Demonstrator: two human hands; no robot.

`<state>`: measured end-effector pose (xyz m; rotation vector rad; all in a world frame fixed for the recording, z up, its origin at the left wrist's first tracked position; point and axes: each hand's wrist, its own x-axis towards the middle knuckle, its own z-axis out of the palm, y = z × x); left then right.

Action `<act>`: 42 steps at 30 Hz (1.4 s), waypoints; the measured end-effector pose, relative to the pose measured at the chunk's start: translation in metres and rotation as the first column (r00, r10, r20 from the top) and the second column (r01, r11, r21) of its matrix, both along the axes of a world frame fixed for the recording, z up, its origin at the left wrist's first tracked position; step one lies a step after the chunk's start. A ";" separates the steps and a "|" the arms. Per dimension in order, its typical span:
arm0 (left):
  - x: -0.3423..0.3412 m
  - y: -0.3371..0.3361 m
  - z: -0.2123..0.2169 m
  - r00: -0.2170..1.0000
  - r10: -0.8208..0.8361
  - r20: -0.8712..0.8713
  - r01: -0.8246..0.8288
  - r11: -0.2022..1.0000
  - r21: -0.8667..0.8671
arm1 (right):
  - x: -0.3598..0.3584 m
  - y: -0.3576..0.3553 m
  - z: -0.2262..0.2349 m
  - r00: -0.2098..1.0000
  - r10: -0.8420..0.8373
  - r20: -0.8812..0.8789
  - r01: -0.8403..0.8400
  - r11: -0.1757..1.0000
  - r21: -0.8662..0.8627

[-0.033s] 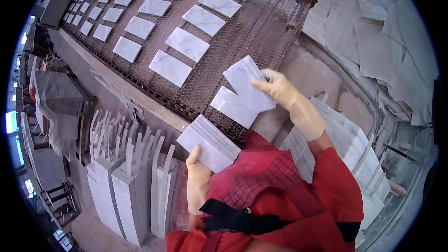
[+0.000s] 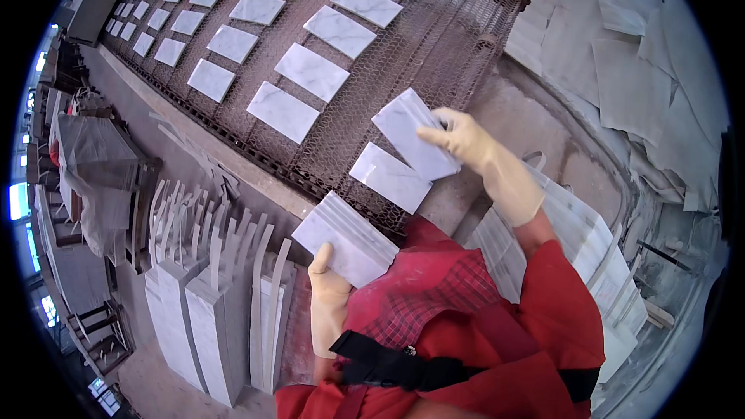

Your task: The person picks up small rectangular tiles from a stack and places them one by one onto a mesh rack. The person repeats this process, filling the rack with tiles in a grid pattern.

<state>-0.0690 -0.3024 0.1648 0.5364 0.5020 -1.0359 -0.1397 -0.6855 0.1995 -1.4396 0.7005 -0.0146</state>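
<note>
A stack of white, grey-veined marble tiles rests in my left hand, against the red apron. The gloved thumb lies over the top tile and the other fingers are hidden beneath. My right hand, also in a cream rubber glove, grips a smaller stack of marble tiles by its right side, thumb on top. That stack is tilted above the mesh belt and partly overlaps a single tile lying at the belt's near end.
Rows of marble tiles lie spaced along the belt, running to the far left. Stone slabs with upright strips stand at lower left. More slabs lean at right, and broken sheets lie beyond the belt's right side.
My right hand and its tiles have shifted very slightly upward. The left hand and its stack have barely moved.
</note>
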 end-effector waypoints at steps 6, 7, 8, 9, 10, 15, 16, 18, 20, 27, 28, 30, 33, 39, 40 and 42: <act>-0.004 0.005 0.013 0.996 0.086 -0.004 -0.085 0.993 0.084 | 0.038 -0.038 -0.014 0.961 0.214 -0.178 -0.235 0.966 -0.106; -0.003 0.007 0.014 0.996 0.094 0.003 -0.093 0.991 0.097 | 0.040 -0.039 -0.015 0.957 0.219 -0.188 -0.239 0.967 -0.091; -0.005 0.009 0.011 0.995 0.103 0.010 -0.104 0.989 0.105 | 0.040 -0.040 -0.016 0.959 0.213 -0.185 -0.230 0.970 -0.074; -0.006 0.011 0.010 0.994 0.112 0.017 -0.113 0.987 0.114 | 0.040 -0.041 -0.017 0.963 0.201 -0.181 -0.215 0.975 -0.060; -0.007 0.012 0.010 0.993 0.117 0.016 -0.118 0.987 0.111 | 0.040 -0.041 -0.017 0.966 0.190 -0.176 -0.201 0.979 -0.046; -0.014 0.017 0.010 0.990 0.135 0.042 -0.139 0.984 0.113 | 0.035 -0.059 -0.015 0.994 0.072 -0.079 -0.074 0.997 -0.027; -0.015 0.019 0.009 0.989 0.139 0.054 -0.144 0.982 0.120 | 0.034 -0.066 -0.013 0.995 0.057 -0.086 -0.063 0.996 -0.064; -0.016 0.023 0.008 0.988 0.131 0.088 -0.141 0.982 0.125 | 0.034 -0.078 -0.004 0.994 0.030 -0.107 -0.043 0.991 -0.125; -0.017 0.028 0.005 0.984 0.113 0.136 -0.125 0.988 0.086 | 0.036 -0.092 -0.011 0.991 0.017 -0.133 -0.044 0.978 -0.205; -0.020 0.027 0.007 0.980 0.071 0.183 -0.092 0.990 0.108 | 0.046 -0.117 -0.030 0.988 0.020 -0.151 -0.048 0.982 -0.183; -0.022 0.028 0.007 0.981 0.079 0.179 -0.102 0.987 0.121 | 0.045 -0.118 -0.034 0.990 0.017 -0.141 -0.041 0.984 -0.172; -0.025 0.030 0.003 0.982 0.114 0.153 -0.133 0.984 0.116 | 0.044 -0.123 -0.045 0.994 0.008 -0.111 -0.028 0.983 -0.184; -0.027 0.033 -0.004 0.983 0.167 0.080 -0.176 0.976 0.127 | 0.047 -0.130 -0.051 0.992 -0.009 -0.129 -0.030 0.954 -0.300; -0.036 0.041 -0.005 0.980 0.161 0.118 -0.174 0.978 0.111 | 0.049 -0.167 -0.045 0.993 -0.024 -0.117 -0.042 0.849 -0.527; -0.038 0.042 -0.006 0.978 0.164 0.133 -0.179 0.977 0.117 | 0.052 -0.171 -0.043 0.992 -0.017 -0.129 -0.062 0.813 -0.578; -0.040 0.040 -0.006 0.975 0.168 0.147 -0.189 0.972 0.140 | 0.054 -0.180 -0.039 0.984 -0.008 -0.179 -0.120 0.708 -0.696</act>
